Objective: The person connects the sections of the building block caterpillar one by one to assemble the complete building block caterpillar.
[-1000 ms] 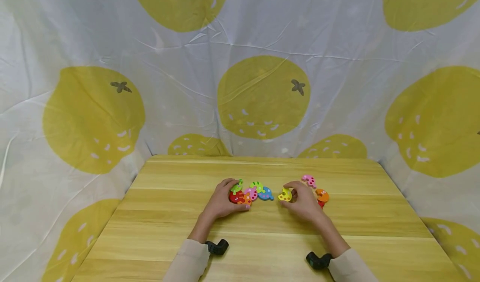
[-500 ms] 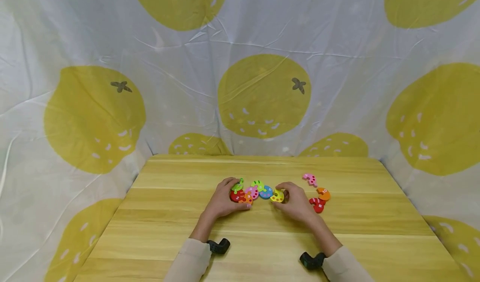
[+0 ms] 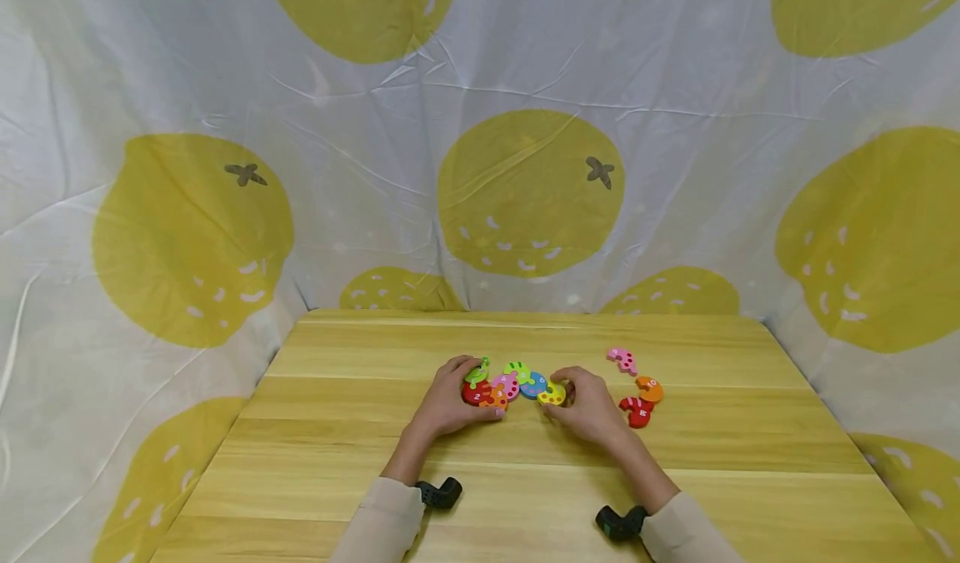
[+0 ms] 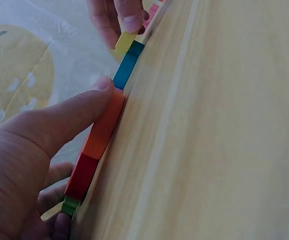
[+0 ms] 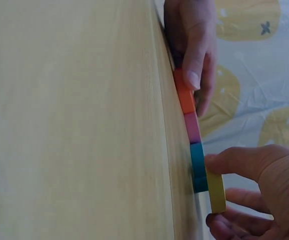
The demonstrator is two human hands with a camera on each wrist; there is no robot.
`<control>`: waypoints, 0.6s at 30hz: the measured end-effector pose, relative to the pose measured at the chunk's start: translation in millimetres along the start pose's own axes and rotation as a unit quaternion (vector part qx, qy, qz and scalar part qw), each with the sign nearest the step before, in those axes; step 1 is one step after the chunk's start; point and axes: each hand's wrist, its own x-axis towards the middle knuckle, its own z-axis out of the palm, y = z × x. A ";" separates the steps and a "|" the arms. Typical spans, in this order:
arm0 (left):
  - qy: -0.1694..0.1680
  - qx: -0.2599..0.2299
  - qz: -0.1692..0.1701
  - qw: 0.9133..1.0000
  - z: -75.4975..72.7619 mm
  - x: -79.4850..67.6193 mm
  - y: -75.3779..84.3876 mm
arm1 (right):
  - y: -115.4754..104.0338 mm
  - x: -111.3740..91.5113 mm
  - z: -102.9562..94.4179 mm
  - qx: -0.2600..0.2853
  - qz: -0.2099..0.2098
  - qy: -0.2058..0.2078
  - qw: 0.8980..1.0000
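Observation:
A row of joined, numbered puzzle pieces forms a caterpillar on the table: a green head [image 3: 477,372], red 2 [image 3: 476,394], orange 3 [image 3: 495,396], pink 4 [image 3: 506,386], light green [image 3: 517,371] and blue 6 [image 3: 533,386]. My left hand [image 3: 447,398] grips the head end, its thumb along the orange piece [image 4: 104,127]. In my right hand [image 3: 588,403], a yellow puzzle piece [image 3: 552,395] is pinched between thumb and fingers. In the right wrist view the yellow piece sits slightly higher than the blue piece [image 5: 198,167] and overlaps its edge.
To the right of my right hand lie a pink piece [image 3: 622,361], an orange 10 [image 3: 649,390] and a red piece [image 3: 637,411]. The wooden table [image 3: 525,496] ends at a patterned curtain [image 3: 390,213] behind.
My right hand has carried the yellow puzzle piece left until it meets the blue piece, uncovering the red piece at right. My left hand has stayed on the head end.

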 end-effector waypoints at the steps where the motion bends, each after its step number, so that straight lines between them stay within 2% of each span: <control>1: 0.000 -0.001 0.000 1.000 0.0 0.0 0.2 | -0.3 0.0 0.5 -0.002 0.000 0.000 1.000; 10: -0.003 0.007 0.002 1.000 1.3 -0.5 0.4 | 0.2 -0.6 4.1 -0.019 0.005 -0.001 1.000; 18: -0.008 0.015 -0.019 1.000 -1.6 -1.7 7.7 | 1.5 -1.4 0.5 -0.013 0.007 -0.007 1.000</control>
